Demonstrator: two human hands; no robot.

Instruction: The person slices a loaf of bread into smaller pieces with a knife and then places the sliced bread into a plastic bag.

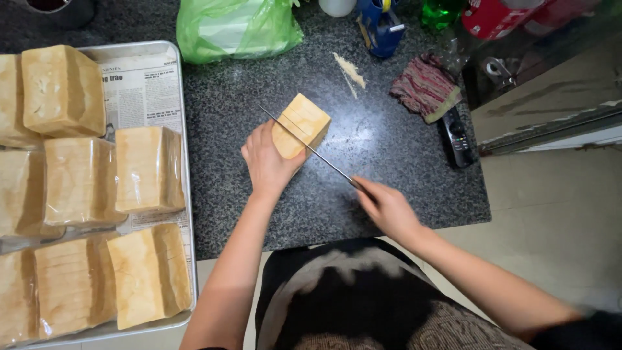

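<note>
A pale yellow block of bread (304, 122) stands on the dark speckled counter (227, 194). My left hand (265, 162) grips the block's near side and holds it still. My right hand (387, 207) is closed around the handle of a long thin knife (311, 148). The blade lies across the top of the block, running from upper left to lower right, with its tip past the block's far edge.
A metal tray (184, 155) lined with newspaper holds several wrapped bread blocks (146, 168) at the left. At the back of the counter are a green plastic bag (236, 29), a blue tape dispenser (382, 26), a striped cloth (424, 87), a remote control (459, 136) and crumbs (350, 70).
</note>
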